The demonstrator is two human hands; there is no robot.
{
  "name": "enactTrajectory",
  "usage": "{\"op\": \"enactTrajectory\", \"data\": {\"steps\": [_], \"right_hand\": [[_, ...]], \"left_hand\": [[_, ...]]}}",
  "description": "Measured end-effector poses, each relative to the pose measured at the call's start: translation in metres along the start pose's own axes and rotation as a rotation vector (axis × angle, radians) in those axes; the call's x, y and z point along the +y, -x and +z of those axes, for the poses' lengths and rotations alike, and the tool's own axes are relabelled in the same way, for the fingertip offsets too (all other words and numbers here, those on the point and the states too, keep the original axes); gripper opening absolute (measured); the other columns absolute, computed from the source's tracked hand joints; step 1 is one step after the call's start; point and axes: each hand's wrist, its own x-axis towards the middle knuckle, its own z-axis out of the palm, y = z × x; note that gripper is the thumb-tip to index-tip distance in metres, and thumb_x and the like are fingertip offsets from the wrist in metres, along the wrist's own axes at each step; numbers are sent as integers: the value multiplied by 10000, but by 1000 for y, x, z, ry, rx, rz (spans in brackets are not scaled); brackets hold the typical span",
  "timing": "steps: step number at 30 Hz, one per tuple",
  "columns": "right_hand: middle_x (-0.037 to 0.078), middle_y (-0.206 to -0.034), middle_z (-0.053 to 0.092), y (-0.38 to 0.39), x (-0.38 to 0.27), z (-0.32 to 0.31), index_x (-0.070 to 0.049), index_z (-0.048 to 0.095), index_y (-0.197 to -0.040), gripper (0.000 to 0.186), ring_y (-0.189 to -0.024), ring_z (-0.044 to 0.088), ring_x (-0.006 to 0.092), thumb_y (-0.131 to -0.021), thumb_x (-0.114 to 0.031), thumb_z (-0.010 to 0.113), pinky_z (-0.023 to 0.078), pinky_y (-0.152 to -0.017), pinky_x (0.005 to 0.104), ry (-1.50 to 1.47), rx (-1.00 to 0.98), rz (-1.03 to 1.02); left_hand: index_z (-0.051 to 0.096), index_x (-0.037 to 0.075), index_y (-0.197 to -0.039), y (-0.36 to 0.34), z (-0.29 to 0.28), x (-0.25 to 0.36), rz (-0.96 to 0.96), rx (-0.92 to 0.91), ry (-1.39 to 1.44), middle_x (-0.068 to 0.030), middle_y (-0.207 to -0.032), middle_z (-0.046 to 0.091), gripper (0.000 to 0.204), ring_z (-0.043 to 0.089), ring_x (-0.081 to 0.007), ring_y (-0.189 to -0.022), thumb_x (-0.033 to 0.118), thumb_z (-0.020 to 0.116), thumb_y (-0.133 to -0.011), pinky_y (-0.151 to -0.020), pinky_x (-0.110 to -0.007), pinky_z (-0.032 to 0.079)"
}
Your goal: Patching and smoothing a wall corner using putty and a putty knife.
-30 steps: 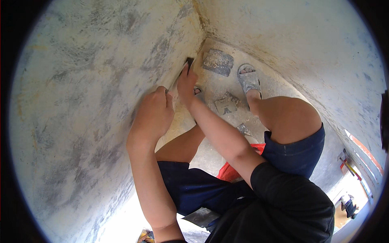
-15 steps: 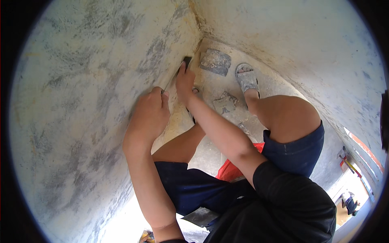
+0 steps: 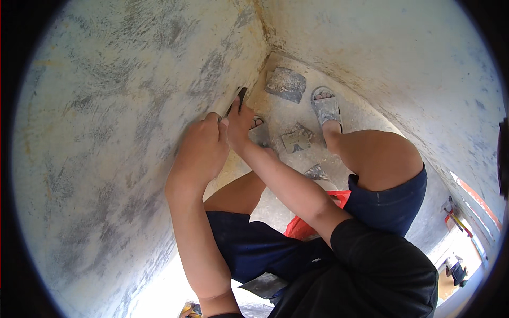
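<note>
The dark flat tool is lying close along the L wall, low down, near the corner. The R hand is pinching it, fingers stretching along it. The L hand is curling just beside, but its grip is mostly hidden, so I can't tell on what. For best ctrl, both wrists should be staying steady, pressing evenly, w/ the edge sitting flat. Further out, a grey slab is lying near the R sandal.

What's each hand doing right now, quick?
Left hand: closed; what it grips is mostly hidden.
Right hand: holding a dark, flat tool at the left wall.
</note>
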Motion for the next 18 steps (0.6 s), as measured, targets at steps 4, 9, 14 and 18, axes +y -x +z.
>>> {"op": "enactTrajectory", "data": {"steps": [4, 9, 14, 18], "right_hand": [[299, -943, 666, -53, -23, -4, 76, 667, -1022, 425, -919, 595, 466, -1032, -308, 484, 441, -862, 486, -257, -55, 505], [288, -911, 675, -10, -18, -13, 79, 667, -1012, 412, -852, 617, 449, -1028, -289, 482, 460, -816, 474, -221, -177, 368], [282, -877, 676, -40, -36, -7, 93, 665, -971, 414, -804, 653, 415, -1023, -281, 495, 481, -742, 449, -269, -46, 495], [280, -876, 676, -61, -23, -9, 94, 658, -975, 377, -790, 653, 408, -1015, -251, 512, 479, -736, 445, -341, -33, 536]], "left_hand": [[581, -45, -1043, 9, 5, -8, -23, -23, -3, -298, -903, 619, 317, 584, -469, -875, 246, 457, -1034, -777, -495, 440], [577, -46, -1023, 4, 5, -10, 3, 5, -32, -296, -888, 617, 317, 576, -478, -854, 248, 458, -1034, -766, -495, 441], [582, -47, -1024, 7, 1, -9, -36, 4, 6, -292, -899, 620, 320, 581, -473, -881, 248, 456, -1031, -783, -498, 442], [582, -48, -1024, 1, 5, -7, -16, 11, -16, -292, -914, 620, 321, 581, -469, -900, 248, 458, -1029, -796, -497, 443]]}}
